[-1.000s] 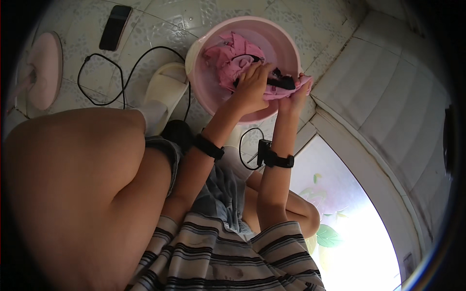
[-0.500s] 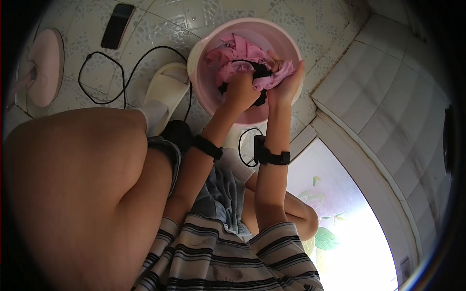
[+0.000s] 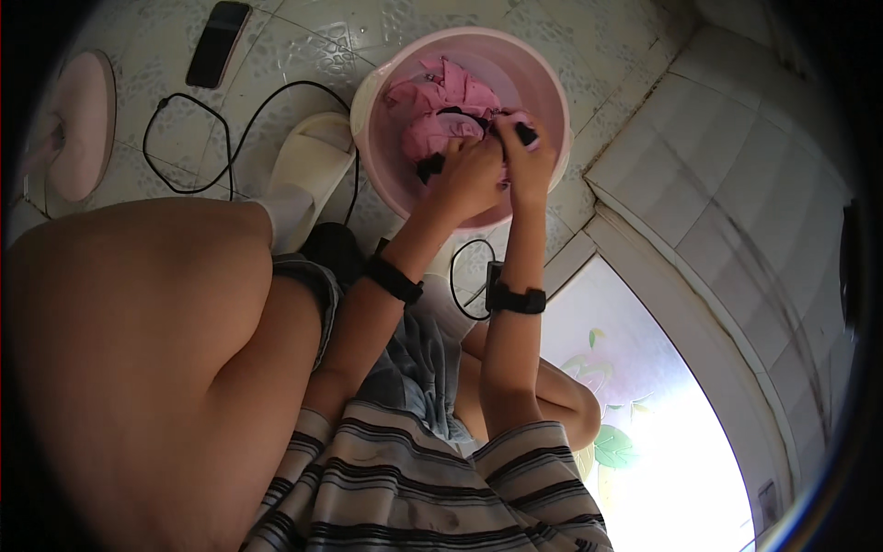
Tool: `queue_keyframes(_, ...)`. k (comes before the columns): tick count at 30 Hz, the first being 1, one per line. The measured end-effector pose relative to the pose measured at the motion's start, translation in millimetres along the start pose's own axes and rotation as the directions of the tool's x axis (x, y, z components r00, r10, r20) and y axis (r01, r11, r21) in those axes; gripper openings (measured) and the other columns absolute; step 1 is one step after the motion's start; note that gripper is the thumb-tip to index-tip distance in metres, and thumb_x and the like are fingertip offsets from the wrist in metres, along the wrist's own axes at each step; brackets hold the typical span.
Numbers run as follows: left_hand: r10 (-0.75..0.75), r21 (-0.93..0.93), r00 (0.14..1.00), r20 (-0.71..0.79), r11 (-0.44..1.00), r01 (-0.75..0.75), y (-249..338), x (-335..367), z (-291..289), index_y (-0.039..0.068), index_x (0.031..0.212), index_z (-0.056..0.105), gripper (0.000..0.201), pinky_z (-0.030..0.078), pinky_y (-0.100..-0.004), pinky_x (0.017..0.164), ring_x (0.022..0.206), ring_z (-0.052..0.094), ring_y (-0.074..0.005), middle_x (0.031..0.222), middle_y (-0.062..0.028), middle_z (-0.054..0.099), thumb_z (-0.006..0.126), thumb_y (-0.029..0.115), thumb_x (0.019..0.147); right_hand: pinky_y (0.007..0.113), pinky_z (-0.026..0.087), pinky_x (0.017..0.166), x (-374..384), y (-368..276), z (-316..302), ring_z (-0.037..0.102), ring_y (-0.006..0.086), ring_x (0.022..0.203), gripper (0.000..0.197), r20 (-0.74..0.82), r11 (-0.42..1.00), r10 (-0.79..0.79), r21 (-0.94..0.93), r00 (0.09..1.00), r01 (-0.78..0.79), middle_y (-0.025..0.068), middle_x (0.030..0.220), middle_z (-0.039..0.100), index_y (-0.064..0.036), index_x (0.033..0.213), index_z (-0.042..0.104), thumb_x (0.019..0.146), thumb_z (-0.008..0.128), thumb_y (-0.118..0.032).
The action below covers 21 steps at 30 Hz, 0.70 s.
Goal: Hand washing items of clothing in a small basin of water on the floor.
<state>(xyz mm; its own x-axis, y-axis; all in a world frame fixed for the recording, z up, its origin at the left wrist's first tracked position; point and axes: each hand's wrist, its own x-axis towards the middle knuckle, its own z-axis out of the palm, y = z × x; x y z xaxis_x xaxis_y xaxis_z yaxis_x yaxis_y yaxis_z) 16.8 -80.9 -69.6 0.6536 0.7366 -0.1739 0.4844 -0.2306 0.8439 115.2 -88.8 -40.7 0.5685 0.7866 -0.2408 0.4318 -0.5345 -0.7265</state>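
from my remote seat i see the cloth (image 3: pixel 446 138), pink with black parts, bunched in the pink basin (image 3: pixel 376 156), heaped toward its left edge and running across to the hands near the right edge. my left hand (image 3: pixel 474 173) is curled closed on a fold near the basin's lower edge, its fingertips partly hidden, while my right hand (image 3: pixel 532 164), just beside it, pinches a bunched part between thumb and fingers. on the floor (image 3: pixel 303 51), a slipper (image 3: pixel 315 156) sits beside the basin's left edge, with a black cable (image 3: pixel 299 83) and a phone (image 3: pixel 219 44) farther left.
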Motion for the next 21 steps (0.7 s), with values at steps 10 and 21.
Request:
queue_keyframes(10,-0.227,-0.103,0.946,0.233,0.961,0.256,-7,-4,-4,0.009,0.077,0.061,0.017,0.044,-0.0429,0.073,0.077,0.060,-0.0328,0.075,-0.0153,0.062,0.067,0.021,0.067,0.025,0.028,0.038,-12,-5,11,0.033,0.0122,0.040,0.026,0.184,0.312,0.489,0.876,0.853,-0.368,0.0025,0.052,0.039,-0.0085,0.066,0.044,0.085,0.055,-0.021)
queue_keyframes(21,-0.158,-0.215,0.981,0.110,0.960,0.178,-16,2,-7,0.009,0.079,0.061,0.016,0.047,-0.0422,0.065,0.069,0.060,-0.0339,0.069,-0.0136,0.061,0.066,0.015,0.065,0.024,0.019,0.034,5,-17,9,0.025,0.0097,0.038,0.029,0.310,0.145,0.312,0.918,0.898,-0.368,-0.0023,0.051,0.032,-0.0124,0.060,0.036,0.083,0.051,-0.019)
